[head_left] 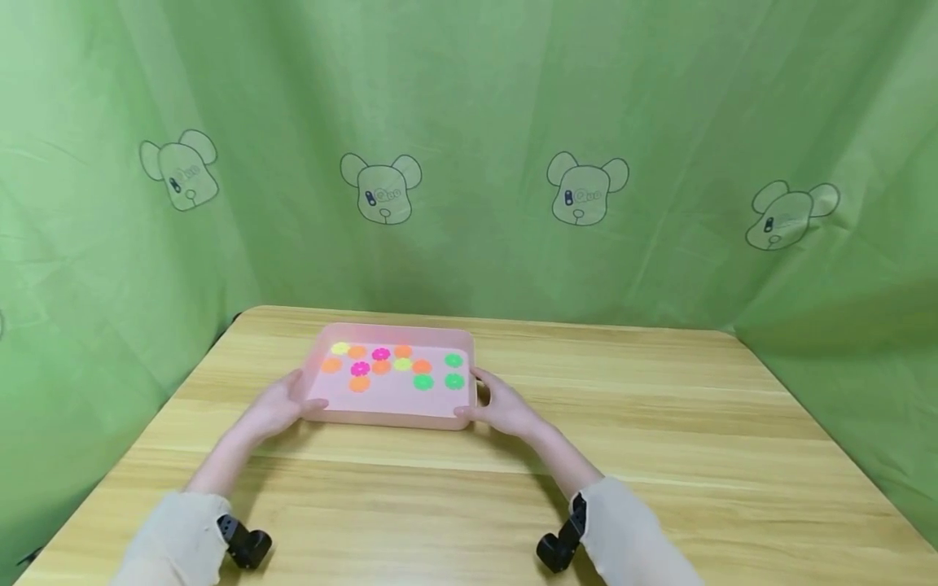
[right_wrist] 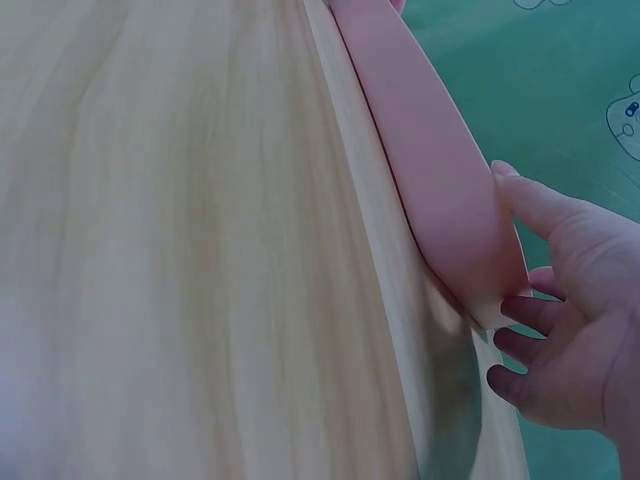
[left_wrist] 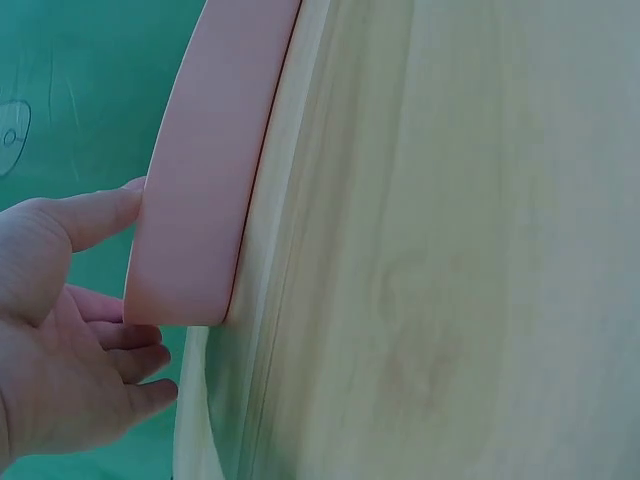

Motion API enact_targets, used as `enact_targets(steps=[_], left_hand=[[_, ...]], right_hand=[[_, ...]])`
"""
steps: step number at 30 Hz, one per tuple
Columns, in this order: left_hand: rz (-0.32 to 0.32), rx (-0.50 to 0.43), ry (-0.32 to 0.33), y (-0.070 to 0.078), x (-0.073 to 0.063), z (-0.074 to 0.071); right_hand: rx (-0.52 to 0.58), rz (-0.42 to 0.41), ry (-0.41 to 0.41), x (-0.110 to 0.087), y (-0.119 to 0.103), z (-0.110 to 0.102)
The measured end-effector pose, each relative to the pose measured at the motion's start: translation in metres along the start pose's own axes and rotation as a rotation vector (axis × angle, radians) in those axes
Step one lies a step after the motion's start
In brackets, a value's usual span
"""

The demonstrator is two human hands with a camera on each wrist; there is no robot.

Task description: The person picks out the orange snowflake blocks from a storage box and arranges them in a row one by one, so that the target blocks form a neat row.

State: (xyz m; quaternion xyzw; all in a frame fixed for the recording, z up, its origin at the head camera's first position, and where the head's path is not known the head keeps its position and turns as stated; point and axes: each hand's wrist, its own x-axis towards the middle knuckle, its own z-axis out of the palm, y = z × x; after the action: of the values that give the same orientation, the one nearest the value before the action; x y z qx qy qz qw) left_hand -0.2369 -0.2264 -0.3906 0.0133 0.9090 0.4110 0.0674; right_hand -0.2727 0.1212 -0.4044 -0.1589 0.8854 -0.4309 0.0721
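A pink plastic tray (head_left: pixel 396 420) lies on the table, left of the middle. My left hand (head_left: pixel 280 405) grips its near left corner, thumb along the front rim and fingers at the side. On the near right corner my right hand (head_left: pixel 506 407) does the same. Both wrist views show the tray's plain front wall, with each thumb touching its upper edge and the other fingers bent around the corner. Inside lie several flat flower-shaped pieces: orange (head_left: pixel 359 384), magenta (head_left: pixel 360 369), yellow (head_left: pixel 340 348) and green (head_left: pixel 423 382). The tray's underside is hidden.
The wood-grain table (head_left: pixel 659 439) extends to the right of the tray and in front of it. Behind and at both sides hangs a green curtain (head_left: pixel 484 89) printed with bear heads. A small black camera (head_left: pixel 247 545) is strapped at each sleeve.
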Motion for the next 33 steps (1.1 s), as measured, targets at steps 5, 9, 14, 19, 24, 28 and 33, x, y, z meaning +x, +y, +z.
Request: enact_targets(steps=[5, 9, 14, 19, 24, 28, 33], left_hand=[[0.024, 0.010, 0.003, 0.009, -0.002, 0.007], [0.034, 0.034, 0.008, 0.016, -0.002, 0.014], [0.029, 0.020, -0.001, 0.024, -0.002, 0.025], [0.040, 0.004, -0.006, 0.031, -0.002, 0.036], [0.083, -0.024, -0.007, 0.038, -0.003, 0.048], [0.124, -0.055, -0.011, 0.044, -0.004, 0.057], [0.147, -0.065, -0.012, 0.054, -0.008, 0.069]], right_hand=[[-0.023, 0.005, 0.005, -0.009, 0.006, -0.010], [-0.048, 0.001, 0.002, -0.018, 0.011, -0.019], [-0.062, -0.026, -0.005, -0.029, 0.021, -0.031], [-0.068, -0.025, -0.009, -0.041, 0.029, -0.042], [-0.088, -0.031, -0.011, -0.053, 0.037, -0.053], [-0.096, -0.017, -0.004, -0.063, 0.043, -0.061], [-0.114, -0.019, 0.004, -0.078, 0.048, -0.073]])
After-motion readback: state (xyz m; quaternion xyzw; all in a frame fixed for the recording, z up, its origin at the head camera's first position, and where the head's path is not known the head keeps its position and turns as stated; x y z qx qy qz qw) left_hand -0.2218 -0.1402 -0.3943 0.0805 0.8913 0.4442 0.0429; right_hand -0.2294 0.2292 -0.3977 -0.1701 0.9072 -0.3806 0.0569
